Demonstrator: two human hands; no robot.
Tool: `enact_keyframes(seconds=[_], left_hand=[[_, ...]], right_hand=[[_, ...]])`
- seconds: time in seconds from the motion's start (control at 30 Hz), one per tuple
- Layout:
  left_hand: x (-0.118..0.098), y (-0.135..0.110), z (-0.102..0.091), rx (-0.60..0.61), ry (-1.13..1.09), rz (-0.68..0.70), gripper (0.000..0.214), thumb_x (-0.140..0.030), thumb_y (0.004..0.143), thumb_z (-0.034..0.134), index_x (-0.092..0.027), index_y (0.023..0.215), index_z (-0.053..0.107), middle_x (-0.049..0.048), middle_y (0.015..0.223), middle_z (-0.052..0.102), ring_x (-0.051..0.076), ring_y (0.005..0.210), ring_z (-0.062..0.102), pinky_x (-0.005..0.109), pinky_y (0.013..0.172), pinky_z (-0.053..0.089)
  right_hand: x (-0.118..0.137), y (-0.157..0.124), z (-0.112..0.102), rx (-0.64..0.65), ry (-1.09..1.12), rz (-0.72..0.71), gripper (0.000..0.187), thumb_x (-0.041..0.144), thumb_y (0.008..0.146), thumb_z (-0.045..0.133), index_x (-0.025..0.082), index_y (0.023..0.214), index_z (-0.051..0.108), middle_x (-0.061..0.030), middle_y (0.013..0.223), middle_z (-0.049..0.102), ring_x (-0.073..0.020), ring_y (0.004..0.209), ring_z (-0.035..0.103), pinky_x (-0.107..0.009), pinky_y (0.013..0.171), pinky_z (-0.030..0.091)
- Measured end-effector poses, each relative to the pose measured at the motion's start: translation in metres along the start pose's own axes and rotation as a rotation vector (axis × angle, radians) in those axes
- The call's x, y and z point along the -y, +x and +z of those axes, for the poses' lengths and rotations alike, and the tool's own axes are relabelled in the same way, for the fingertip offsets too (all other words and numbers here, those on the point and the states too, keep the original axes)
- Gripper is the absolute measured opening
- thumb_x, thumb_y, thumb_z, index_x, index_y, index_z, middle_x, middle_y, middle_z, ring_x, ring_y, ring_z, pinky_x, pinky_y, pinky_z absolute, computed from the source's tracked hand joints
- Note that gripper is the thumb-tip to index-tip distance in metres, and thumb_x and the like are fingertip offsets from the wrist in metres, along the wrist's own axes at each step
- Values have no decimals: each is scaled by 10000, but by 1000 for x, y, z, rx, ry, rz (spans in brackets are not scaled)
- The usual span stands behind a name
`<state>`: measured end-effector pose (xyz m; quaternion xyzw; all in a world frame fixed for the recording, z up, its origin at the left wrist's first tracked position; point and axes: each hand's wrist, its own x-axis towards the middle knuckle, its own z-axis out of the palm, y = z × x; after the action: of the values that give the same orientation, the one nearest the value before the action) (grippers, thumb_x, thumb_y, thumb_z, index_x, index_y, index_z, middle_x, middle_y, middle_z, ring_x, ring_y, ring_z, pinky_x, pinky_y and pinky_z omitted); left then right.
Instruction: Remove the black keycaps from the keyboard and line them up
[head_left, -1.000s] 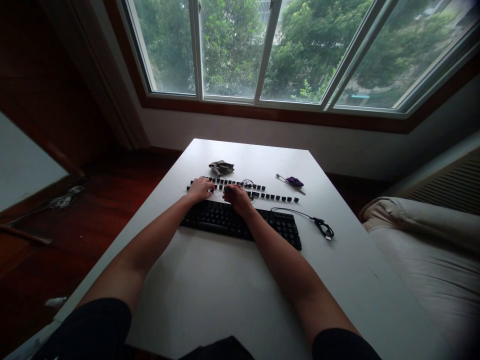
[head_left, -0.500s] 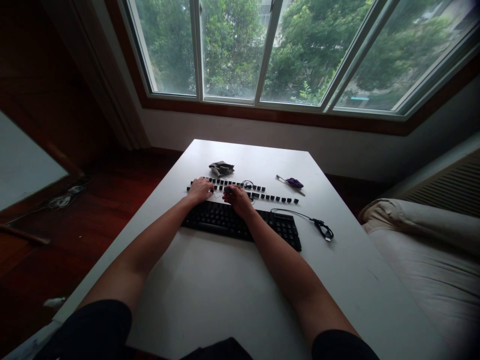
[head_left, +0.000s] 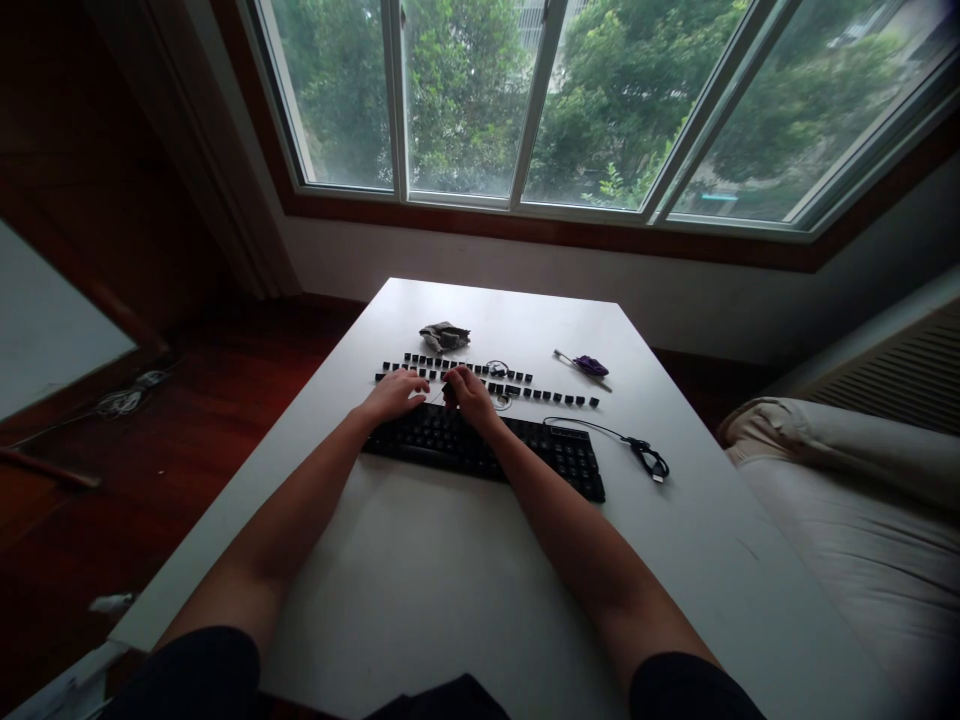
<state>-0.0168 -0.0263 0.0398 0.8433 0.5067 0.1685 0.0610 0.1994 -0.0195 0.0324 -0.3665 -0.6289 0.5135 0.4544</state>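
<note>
A black keyboard (head_left: pixel 555 455) lies across the white table, its middle partly covered by my right forearm. Just beyond its back edge, black keycaps (head_left: pixel 564 397) stand in two long rows. Over the keyboard's upper left corner is my left hand (head_left: pixel 394 394), fingers loosely apart with nothing seen in them. My right hand (head_left: pixel 472 395) is closed in a pinch beside it, above the keyboard's back edge. A small dark keycap (head_left: pixel 450 394) shows between its fingertips, mostly hidden. Thin wire loops (head_left: pixel 498 369) lie among the keycap rows, close to my right hand.
A crumpled grey cloth (head_left: pixel 445 337) lies behind the rows. To the right are a purple bundle (head_left: pixel 591 366) and a thin stick-like brush (head_left: pixel 566 356). The keyboard's coiled USB cable (head_left: pixel 646 460) rests right of it. A pale sofa (head_left: pixel 840 500) stands beside the table.
My left hand has drawn back slightly toward me and to the left, its fingers coming away from the keycap row. My right hand has tilted and shifted slightly to the left.
</note>
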Motion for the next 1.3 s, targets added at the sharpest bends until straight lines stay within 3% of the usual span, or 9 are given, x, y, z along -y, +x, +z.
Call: enact_keyframes(seconds=[0.2, 0.47, 0.73, 0.97, 1.13, 1.3], left_hand=[[2, -5, -2, 45, -16, 42, 197, -296, 902, 641, -244, 1046, 765, 53, 1073, 691, 237, 1034, 593, 357, 985, 441], [1, -4, -5, 125, -57, 77, 191, -255, 916, 594, -203, 996, 759, 68, 1009, 698, 238, 1010, 615, 330, 905, 482], [-1, -5, -8, 166, -106, 46, 185, -218, 882, 601, -208, 980, 758, 66, 1023, 686, 231, 979, 619, 329, 892, 488], [-3, -7, -10, 162, -149, 34, 235, -356, 943, 562, -221, 959, 754, 60, 1008, 670, 220, 937, 616, 316, 831, 477], [-1, -7, -9, 173, -165, 23, 247, -334, 937, 562, -251, 1047, 768, 53, 1061, 670, 213, 965, 622, 307, 864, 473], [-2, -8, -10, 178, -162, 19, 250, -313, 927, 568, -251, 1059, 771, 52, 1059, 671, 213, 972, 626, 308, 871, 481]], right_hand=[[23, -10, 4, 165, -491, -179, 246, 423, 1017, 497, 223, 945, 620, 28, 636, 656, -149, 626, 618, -254, 665, 426], [25, -9, 12, 291, -511, -114, 276, 423, 1025, 514, 198, 972, 665, 6, 712, 708, -142, 628, 627, -236, 656, 411], [49, -15, 14, 411, -845, -368, 190, 317, 972, 616, 196, 1002, 759, -59, 829, 749, -174, 723, 633, -260, 661, 341], [48, -10, -2, 372, -699, -266, 187, 314, 919, 652, 224, 900, 815, -20, 715, 745, -156, 630, 626, -255, 630, 388], [43, -9, -18, 451, -530, -132, 224, 351, 894, 665, 208, 952, 827, -5, 670, 743, -147, 588, 634, -239, 575, 423], [37, -6, -25, 442, -349, 31, 214, 334, 877, 672, 197, 945, 822, -18, 682, 752, -163, 596, 685, -240, 562, 496]])
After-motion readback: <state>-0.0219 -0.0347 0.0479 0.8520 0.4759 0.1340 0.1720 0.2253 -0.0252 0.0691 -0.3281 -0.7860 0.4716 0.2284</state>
